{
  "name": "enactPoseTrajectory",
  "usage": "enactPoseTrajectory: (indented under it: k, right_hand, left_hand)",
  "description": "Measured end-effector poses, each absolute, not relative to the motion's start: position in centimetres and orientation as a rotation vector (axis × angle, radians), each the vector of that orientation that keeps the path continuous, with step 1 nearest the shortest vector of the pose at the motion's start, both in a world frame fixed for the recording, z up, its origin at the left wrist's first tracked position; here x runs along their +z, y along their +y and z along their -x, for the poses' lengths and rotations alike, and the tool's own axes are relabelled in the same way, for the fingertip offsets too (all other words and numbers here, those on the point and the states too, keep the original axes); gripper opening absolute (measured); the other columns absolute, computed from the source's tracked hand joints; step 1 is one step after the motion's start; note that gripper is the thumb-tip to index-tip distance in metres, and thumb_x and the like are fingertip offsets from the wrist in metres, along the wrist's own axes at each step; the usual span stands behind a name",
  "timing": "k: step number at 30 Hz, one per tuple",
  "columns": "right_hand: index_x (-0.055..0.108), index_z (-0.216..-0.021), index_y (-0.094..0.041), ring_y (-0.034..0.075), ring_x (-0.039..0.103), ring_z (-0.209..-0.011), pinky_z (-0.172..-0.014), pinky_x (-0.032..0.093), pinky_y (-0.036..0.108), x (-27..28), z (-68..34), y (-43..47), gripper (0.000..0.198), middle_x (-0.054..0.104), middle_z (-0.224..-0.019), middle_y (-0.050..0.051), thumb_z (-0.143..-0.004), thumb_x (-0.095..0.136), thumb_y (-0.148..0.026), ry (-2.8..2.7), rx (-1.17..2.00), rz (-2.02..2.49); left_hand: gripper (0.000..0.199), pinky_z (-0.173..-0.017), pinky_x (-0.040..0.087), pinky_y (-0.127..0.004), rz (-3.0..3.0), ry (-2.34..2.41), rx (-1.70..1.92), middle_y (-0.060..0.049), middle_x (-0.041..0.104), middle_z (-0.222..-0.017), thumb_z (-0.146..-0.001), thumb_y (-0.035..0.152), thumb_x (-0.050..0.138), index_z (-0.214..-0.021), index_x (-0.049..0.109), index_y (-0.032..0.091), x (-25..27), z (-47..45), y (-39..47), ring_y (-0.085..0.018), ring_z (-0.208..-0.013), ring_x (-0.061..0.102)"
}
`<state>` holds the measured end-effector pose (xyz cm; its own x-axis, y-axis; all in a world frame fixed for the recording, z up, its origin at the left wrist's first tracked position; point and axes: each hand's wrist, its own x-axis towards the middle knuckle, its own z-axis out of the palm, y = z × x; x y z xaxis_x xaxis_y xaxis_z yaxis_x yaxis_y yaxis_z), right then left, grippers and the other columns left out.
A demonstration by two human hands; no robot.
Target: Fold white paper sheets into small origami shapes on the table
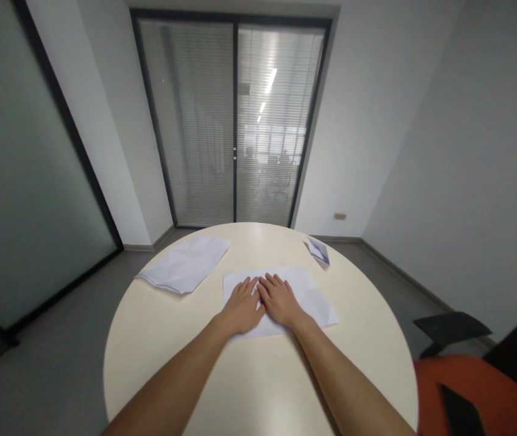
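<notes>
You have dim, grey light; bright strips (271, 80) shine at the blinds (208, 133), soft shadow edges your right forearm (344, 369), glare whitens the near counter (267, 387), and the orange chair (471, 387) stretches, blurred.

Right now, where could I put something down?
Bare table lies between the forearms, right of the middle sheet, and along the far edge between the left sheet and folded paper. Crowded: the middle sheet, under the left hand and right hand.

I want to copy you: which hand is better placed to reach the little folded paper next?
Probably the right hand: the little paper lies beyond it, on that side. The left hand would likely have to reach across. Both rest on the middle sheet.
</notes>
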<state>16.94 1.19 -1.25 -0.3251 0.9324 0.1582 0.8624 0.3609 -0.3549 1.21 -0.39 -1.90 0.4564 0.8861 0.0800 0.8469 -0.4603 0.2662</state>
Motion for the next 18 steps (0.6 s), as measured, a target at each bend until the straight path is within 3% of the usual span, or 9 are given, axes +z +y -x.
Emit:
enactPoseTrajectory:
  k: [2,12,18]
  right_hand:
    - [0.046,-0.148,-0.022,0.031,0.029,-0.147,-0.117,0.022,0.055,-1.5,-17.1,1.3,0.052,0.038,-0.158,0.011,-0.104,0.026,-0.043,-2.322,0.326,1.605]
    - [0.025,-0.158,-0.015,0.031,0.015,-0.152,-0.12,0.013,0.049,-1.8,-20.5,3.3,0.068,0.02,-0.165,0.01,-0.101,0.027,-0.053,-2.074,0.226,2.156]
    - [0.036,-0.151,-0.004,0.036,0.019,-0.15,-0.12,0.012,0.055,-1.5,-20.5,3.1,0.067,0.029,-0.161,0.019,-0.1,0.033,-0.048,-1.957,0.083,2.166]
  left_hand:
    - [0.06,-0.123,0.015,-0.047,-2.488,1.586,0.307,-0.011,0.024,-0.164,-0.101,0.042,0.027,-0.154,0.034,0.014,-2.1,-0.9,0.2,-0.03,-0.152,0.017]
    - [0.07,-0.121,0.014,-0.055,-2.433,1.772,0.267,-0.01,0.02,-0.165,-0.097,0.061,0.03,-0.156,0.031,0.023,-2.3,0.3,0.7,-0.04,-0.151,0.01]
    - [0.07,-0.12,0.014,-0.058,-2.421,1.772,0.276,-0.008,0.019,-0.165,-0.096,0.064,0.032,-0.155,0.031,0.029,-1.9,0.7,0.7,-0.041,-0.151,0.009]
